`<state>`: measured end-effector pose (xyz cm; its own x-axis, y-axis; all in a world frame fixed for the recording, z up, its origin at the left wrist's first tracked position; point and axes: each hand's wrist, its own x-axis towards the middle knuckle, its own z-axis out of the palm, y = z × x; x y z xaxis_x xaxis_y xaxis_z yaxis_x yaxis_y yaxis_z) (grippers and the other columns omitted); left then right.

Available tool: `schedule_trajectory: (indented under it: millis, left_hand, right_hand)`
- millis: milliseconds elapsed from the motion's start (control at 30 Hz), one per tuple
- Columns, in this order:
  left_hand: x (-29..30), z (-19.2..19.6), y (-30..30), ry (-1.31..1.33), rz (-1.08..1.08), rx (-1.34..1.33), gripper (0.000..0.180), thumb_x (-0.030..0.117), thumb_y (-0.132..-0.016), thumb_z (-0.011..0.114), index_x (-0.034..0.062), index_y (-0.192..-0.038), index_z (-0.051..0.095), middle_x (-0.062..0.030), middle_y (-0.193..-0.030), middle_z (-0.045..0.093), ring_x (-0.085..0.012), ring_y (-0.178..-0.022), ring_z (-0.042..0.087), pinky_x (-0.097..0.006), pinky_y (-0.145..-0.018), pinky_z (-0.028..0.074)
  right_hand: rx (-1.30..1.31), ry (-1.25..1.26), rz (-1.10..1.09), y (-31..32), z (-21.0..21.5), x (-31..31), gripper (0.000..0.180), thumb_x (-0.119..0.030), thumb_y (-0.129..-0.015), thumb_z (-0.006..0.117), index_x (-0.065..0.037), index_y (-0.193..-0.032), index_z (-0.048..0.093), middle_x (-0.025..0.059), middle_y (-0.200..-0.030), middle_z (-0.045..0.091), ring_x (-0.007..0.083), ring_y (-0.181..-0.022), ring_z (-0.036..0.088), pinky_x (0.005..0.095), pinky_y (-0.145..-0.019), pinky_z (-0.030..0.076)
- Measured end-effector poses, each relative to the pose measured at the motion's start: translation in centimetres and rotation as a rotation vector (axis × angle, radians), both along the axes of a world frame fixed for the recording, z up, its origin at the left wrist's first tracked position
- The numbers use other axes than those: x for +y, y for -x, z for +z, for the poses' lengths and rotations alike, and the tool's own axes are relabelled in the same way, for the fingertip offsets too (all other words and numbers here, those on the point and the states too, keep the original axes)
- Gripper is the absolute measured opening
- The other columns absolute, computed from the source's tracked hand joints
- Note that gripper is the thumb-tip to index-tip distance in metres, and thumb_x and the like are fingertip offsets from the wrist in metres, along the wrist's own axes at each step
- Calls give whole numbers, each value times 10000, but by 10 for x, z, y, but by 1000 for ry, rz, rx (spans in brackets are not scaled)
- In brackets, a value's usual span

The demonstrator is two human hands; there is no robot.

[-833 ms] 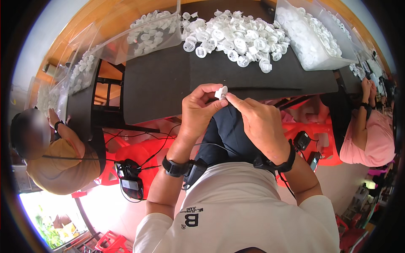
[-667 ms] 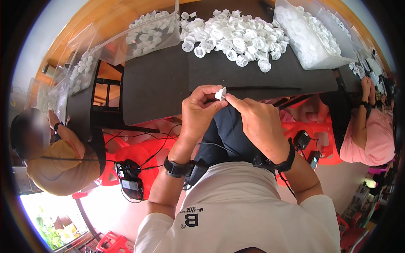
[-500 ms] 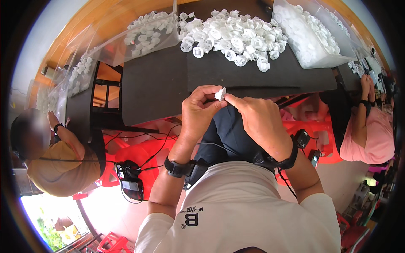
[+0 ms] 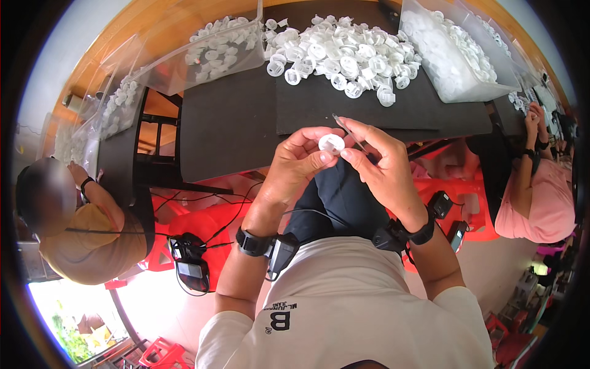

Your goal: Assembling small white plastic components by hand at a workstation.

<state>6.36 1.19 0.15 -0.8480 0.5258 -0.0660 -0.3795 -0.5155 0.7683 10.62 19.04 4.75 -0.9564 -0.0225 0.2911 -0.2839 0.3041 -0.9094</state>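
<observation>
Here, white ring [image 4: 332,143] face-up, pinched by left hand [image 4: 299,161], right hand [image 4: 380,163]

Small assembly workshop, as I see it.
Far on the black table [image 4: 233,123], a heap of white plastic caps [image 4: 344,52] and clear bins [image 4: 455,58]; co-workers [image 4: 534,184] sit left and right.

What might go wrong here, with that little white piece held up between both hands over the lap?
The small round white plastic ring is pinched only by fingertips of the left hand, off the table edge; a slip would likely drop it to the lap or floor. The right hand holds a thin dark pointed tool close to the left thumb, so a slip might jab it. The heap of white plastic rings lies loose and could scatter if bumped.
</observation>
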Motion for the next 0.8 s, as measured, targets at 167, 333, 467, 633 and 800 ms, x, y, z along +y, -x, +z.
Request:
schedule_trajectory:
  millis: [167, 333, 467, 633, 800]
  left_hand:
    - [3, -9, -1, -60, -46, -47, 374, 25, -878, 719, 37, -1231, 598, -93, -1190, 654, -165, -1071, 630, -311, -938, 539]
    - [2, -11, -1, -23, 7, 34, 389, 22, -870, 727, 34, -1238, 601, -79, -1173, 655, -157, -1058, 627, -318, -951, 527]
    - [2, -14, -1, 0, 9, 39, 390, 30, -868, 733, 31, -1237, 607, -78, -1177, 654, -154, -1046, 627, -321, -953, 523]
    - [3, -14, -2, -7, 27, 57, 379, 40, -870, 733, 29, -1231, 620, -76, -1186, 651, -153, -1045, 626, -313, -949, 523]
    - [3, -13, -3, -1, 35, 60, 375, 22, -869, 728, 20, -1229, 622, -81, -1159, 659, -150, -1039, 628, -306, -943, 524]
  right_hand:
    - [71, 24, 0, 6, -13, 0, 398, 0, -857, 685, -36, -1251, 640, 108, -986, 697, 157, -819, 665, 271, -677, 511]
    - [59, -114, -28, -9, 1, 7, 379, 14, -893, 630, -39, -1268, 630, 124, -900, 657, 178, -737, 633, 287, -659, 501]
    - [139, -302, -21, -21, 1, 13, 415, 58, -896, 581, -80, -1284, 629, 118, -775, 566, 229, -645, 578, 325, -603, 486]
    - [168, -392, -15, -29, -5, 16, 486, 77, -861, 593, -133, -1298, 628, 104, -726, 521, 251, -608, 553, 345, -572, 478]
    - [121, -453, -32, -33, -3, 13, 484, 69, -850, 595, -137, -1286, 632, 111, -727, 522, 291, -601, 560, 392, -561, 468]
